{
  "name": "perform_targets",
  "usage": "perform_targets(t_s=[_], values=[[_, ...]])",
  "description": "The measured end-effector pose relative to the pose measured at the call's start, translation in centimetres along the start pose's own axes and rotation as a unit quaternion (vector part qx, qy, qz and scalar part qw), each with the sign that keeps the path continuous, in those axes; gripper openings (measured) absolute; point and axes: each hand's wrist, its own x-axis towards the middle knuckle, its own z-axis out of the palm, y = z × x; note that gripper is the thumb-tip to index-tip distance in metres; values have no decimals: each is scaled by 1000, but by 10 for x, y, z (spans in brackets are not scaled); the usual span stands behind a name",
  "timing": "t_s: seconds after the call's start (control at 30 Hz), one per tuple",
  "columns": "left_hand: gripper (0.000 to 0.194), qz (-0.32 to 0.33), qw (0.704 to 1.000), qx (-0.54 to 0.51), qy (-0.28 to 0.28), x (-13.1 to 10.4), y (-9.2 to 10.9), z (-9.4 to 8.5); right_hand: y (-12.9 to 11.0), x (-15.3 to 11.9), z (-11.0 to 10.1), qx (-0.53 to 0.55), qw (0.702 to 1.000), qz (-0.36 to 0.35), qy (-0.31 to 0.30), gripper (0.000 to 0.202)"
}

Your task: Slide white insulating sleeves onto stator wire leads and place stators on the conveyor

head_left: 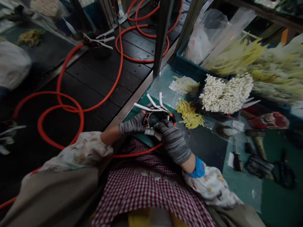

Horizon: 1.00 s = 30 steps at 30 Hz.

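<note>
A round, dark ring-shaped part (154,119) with coloured wires and white sleeves (153,101) standing up from it lies at the near edge of the green work surface. My left hand (133,123), in a grey glove, holds its left side, fingers curled round the rim. My right hand (174,140), gloved and wearing a blue band at the wrist, has its fingers bent together at the near right side of the ring; what they pinch is too small to make out. An orange-red cable (139,154) runs below both hands.
Yellow strips (189,114) lie right of the ring, with a bundle of white-tipped pieces (226,94) behind. A hammer (259,145) and other tools are at the right. Orange-red cable loops (71,108) cross the dark roller line (104,75) at left. A metal post (162,37) stands ahead.
</note>
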Motion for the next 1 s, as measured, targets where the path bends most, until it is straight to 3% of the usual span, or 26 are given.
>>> perform_targets(t_s=[0.17, 0.37, 0.5, 0.73, 0.87, 0.93, 1.0], values=[[112, 53, 994, 98, 17, -32, 22, 19, -9, -48, 29, 19, 996, 10, 85, 37], [93, 96, 988, 115, 47, -28, 48, 29, -4, -64, 47, 102, 987, 15, 122, 31], [96, 82, 988, 120, 46, -32, 52, 31, -9, -60, 43, 163, 979, 79, 95, 25], [95, 72, 984, 157, 36, -48, 35, 30, -23, -55, 26, 271, 951, 128, 70, 26], [88, 108, 980, 154, 67, -42, 39, 34, -14, -68, 20, 241, 963, 98, 68, 17], [85, 101, 980, 156, 71, -38, 48, 38, -6, -72, 16, 169, 976, 91, 107, 13], [84, 89, 979, 168, 67, -33, 58, 41, 1, -70, 12, 83, 979, 97, 156, 22]])
